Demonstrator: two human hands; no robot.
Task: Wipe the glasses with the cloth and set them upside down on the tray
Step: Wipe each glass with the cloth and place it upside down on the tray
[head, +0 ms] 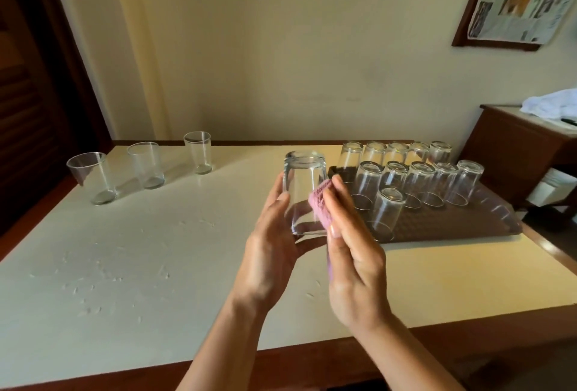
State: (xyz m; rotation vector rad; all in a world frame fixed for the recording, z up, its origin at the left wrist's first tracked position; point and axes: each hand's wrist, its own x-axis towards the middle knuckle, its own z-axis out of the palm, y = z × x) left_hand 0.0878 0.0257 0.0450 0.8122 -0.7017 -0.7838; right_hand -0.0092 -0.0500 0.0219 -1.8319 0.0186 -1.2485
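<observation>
Eleven clear glass tumblers already stand upside down on the dark brown textured tray (462,228) at the right of the table, in two back rows of five and one alone in front, while three upright clear tumblers wait at the far left of the cream-topped wooden table (150,265): the nearest one (92,178), the middle one (146,165) and the far one (198,152).

One more clear glass tumbler (304,193) is in hand, held above the table just left of the tray, its thick base turned up and away and its open mouth toward the person. The left hand (274,250) cradles it from the left, fingers close together and lying along the wall of the glass with the thumb hidden behind. The right hand (352,253) presses a folded pink knitted cloth (321,203) against the right side of the glass, fingers held together and fairly straight over the cloth (a strip of it also shows below the palm).

My reading is that this is the wiping step, on the outer wall of the twelfth glass. The next move, once the wipe is finished, calls for carrying the glass a short way right and lowering it mouth down into the free spot in the tray's front row beside the lone front tumbler (385,214), without knocking its neighbours. Three glasses would then remain to fetch from the left.
</observation>
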